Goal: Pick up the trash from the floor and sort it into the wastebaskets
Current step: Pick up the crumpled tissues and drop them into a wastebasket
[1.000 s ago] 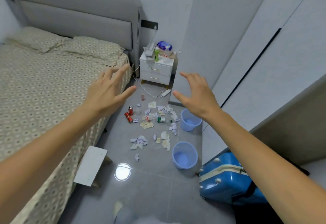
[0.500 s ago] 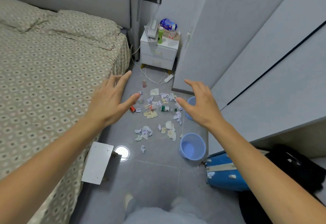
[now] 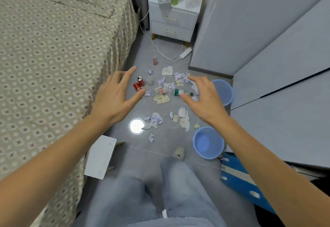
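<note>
Trash lies scattered on the grey tiled floor: two red cans, a clear bottle with a green label, a small pink bottle, crumpled white paper and tan scraps. Two blue wastebaskets stand at the right, a near one and a far one partly behind my right hand. My left hand and my right hand hover above the floor with fingers spread, holding nothing.
A bed with a patterned cover fills the left. A white nightstand with a cable and power strip stands ahead. A white board leans by the bed. A blue suitcase lies right. Grey wardrobe doors line the right.
The view has moved forward and tilted down; the trash and wastebaskets now appear closer. My legs and a shoe have come into view. Both hands stay spread and empty.
</note>
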A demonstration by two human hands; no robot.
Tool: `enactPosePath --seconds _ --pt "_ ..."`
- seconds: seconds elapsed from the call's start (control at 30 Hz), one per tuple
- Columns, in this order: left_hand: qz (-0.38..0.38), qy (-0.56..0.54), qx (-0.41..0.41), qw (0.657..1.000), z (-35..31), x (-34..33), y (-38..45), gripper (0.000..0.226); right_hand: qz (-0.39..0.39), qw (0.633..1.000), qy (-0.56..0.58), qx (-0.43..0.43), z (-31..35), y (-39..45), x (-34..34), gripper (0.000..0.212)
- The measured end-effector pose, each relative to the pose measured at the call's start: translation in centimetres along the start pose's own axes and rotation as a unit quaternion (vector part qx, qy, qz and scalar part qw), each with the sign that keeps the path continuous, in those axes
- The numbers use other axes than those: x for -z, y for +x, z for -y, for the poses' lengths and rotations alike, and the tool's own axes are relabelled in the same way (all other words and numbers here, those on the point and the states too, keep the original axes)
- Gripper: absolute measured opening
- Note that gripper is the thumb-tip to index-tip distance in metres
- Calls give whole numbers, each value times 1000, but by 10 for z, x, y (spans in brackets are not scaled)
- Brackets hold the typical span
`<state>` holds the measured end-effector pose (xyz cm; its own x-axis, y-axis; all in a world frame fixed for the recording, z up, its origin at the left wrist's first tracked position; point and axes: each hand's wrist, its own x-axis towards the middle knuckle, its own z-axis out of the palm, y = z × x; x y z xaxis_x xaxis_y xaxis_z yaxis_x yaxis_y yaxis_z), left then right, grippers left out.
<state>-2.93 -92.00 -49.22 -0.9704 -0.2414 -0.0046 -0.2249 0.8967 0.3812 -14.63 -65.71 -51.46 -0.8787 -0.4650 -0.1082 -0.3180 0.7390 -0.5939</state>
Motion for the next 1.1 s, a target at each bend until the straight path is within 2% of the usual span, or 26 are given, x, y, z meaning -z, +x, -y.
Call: enactPosePath --seconds 0.17,0.33,0.5,0.63,0.83,0.93,1.1 --pt "59 -22 31 998 50 -129 57 73 17 1000 7 -14 -89 74 -84 56" --pt "97 -16 12 995 122 -301 104 74 27 999 -10 -24 -203 128 -223 56" --pt "106 -38 2 994 181 -474 99 73 11 998 0 -54 -321 137 -373 62" --pt "144 -50 0 988 227 -591 78 72 49 997 -15 -61 -396 125 -471 58" --pt "197 16 -75 977 303 -690 99 74 122 991 -61 3 -463 141 -573 59" --pt "222 50 -120 966 344 -720 113 78 138 987 -69 44 -478 157 -621 62" --pt "266 80 -156 948 390 -769 101 90 215 962 -104 129 -486 176 -703 77"
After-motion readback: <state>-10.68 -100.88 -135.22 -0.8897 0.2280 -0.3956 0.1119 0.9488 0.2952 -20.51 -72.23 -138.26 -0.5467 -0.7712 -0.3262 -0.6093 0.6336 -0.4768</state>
